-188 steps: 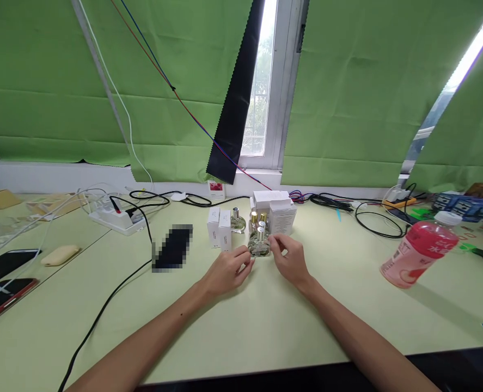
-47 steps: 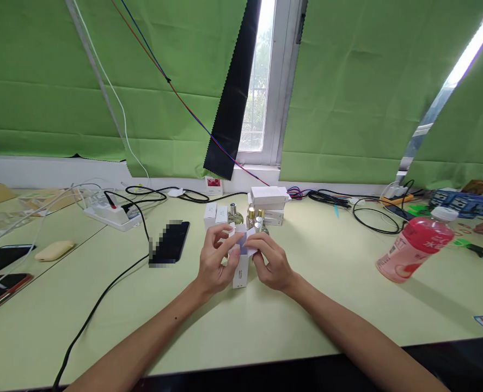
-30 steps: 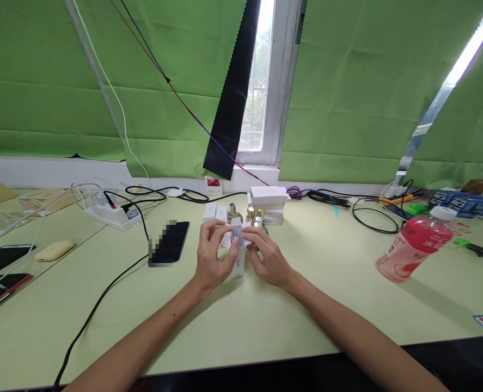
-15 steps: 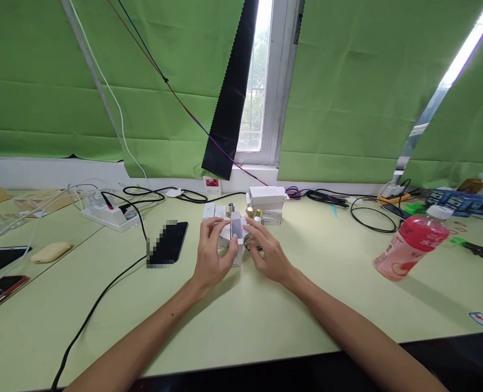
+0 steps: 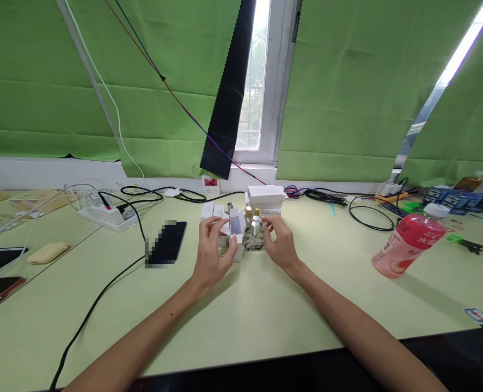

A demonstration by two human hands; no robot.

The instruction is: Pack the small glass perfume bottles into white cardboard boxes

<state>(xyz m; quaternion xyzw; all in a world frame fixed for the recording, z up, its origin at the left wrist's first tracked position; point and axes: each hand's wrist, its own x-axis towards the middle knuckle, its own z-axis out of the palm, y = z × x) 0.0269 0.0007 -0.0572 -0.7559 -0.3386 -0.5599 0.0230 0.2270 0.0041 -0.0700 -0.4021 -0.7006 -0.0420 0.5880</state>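
My left hand (image 5: 213,251) grips a small white box (image 5: 237,251) between thumb and fingers. The box stands upright on the table with its top flaps up, showing a hollow inside. To its right, small glass perfume bottles (image 5: 252,239) with gold and silver caps stand close together. My right hand (image 5: 281,244) is at their right side, fingers curved and thumb apart, holding nothing that I can see. Whether its fingertips touch a bottle, I cannot tell. More white boxes (image 5: 207,210) and a silver-capped bottle (image 5: 230,207) sit behind my left hand, partly hidden.
White boxes (image 5: 266,193) are stacked behind the bottles. A phone (image 5: 176,239) lies left of my left hand, by a black cable (image 5: 98,296). A pink drink bottle (image 5: 408,245) stands on the right. A power strip (image 5: 108,215) is at the back left.
My right hand has moved right, away from the white box to the far side of the glass bottles, which now show more fully. My left hand keeps its hold on the box.
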